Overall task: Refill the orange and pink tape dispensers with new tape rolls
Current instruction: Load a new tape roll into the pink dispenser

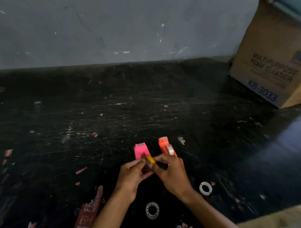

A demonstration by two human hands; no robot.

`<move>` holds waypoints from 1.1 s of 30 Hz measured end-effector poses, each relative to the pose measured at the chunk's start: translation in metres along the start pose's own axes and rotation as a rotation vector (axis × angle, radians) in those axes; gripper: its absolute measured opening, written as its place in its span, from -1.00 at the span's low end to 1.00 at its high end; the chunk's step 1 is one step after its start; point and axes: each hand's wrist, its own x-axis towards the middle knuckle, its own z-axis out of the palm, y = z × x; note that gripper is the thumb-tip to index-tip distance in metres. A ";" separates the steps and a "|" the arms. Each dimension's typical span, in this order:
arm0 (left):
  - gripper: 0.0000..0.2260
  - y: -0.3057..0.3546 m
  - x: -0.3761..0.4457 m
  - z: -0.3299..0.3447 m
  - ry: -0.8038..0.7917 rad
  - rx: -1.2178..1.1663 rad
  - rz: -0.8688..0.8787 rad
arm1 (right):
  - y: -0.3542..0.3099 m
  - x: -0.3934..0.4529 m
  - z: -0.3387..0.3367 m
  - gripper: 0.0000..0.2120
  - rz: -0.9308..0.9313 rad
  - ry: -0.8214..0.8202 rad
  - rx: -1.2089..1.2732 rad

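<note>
Left hand (134,173): fingers curl together, pinching something small and reddish; best kept steady as the anchor.
Pink dispenser (141,151): on the black worktop (71,113) just beyond the hands, apparently without a roll.
Yellow-cored roll (150,159): pinched between both hands, near the pink dispenser; I judge the tape end needs freeing before seating.
Right hand (171,173): fingertips closed on the roll.
Orange dispenser (165,146): beside the pink one, clear roll already seated.
Hard to make out: fingertip contact is blurred; two pale rings (152,210) nearer the person may be spent cores.

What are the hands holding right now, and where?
Both hands, left and right, pinch a small roll with a yellow edge between their fingertips, just in front of the pink dispenser.
</note>
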 end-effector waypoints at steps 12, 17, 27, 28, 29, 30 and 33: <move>-0.85 -0.017 -0.024 -0.032 0.002 -0.060 -0.044 | 0.058 -0.063 -0.021 -0.84 0.002 -0.355 -0.640; -0.83 -0.022 -0.034 -0.039 0.018 -0.074 -0.040 | 0.046 -0.061 -0.018 -0.83 -0.104 -0.297 -0.663; -0.83 -0.013 -0.050 -0.052 0.080 -0.103 -0.030 | 0.022 -0.050 0.023 -0.50 0.007 -0.495 -0.471; -0.83 -0.011 -0.050 -0.053 0.087 -0.108 -0.021 | 0.018 -0.047 0.021 -0.57 0.050 -0.404 -0.301; -0.83 -0.009 -0.051 -0.054 0.089 -0.114 -0.009 | 0.014 -0.044 0.017 -0.64 0.096 -0.316 -0.126; -0.82 -0.008 -0.052 -0.053 0.082 -0.120 0.005 | 0.009 -0.041 0.011 -0.71 0.131 -0.241 0.036; -0.76 -0.004 -0.055 -0.045 0.036 -0.112 0.038 | -0.010 -0.034 -0.006 -0.73 0.149 -0.159 0.313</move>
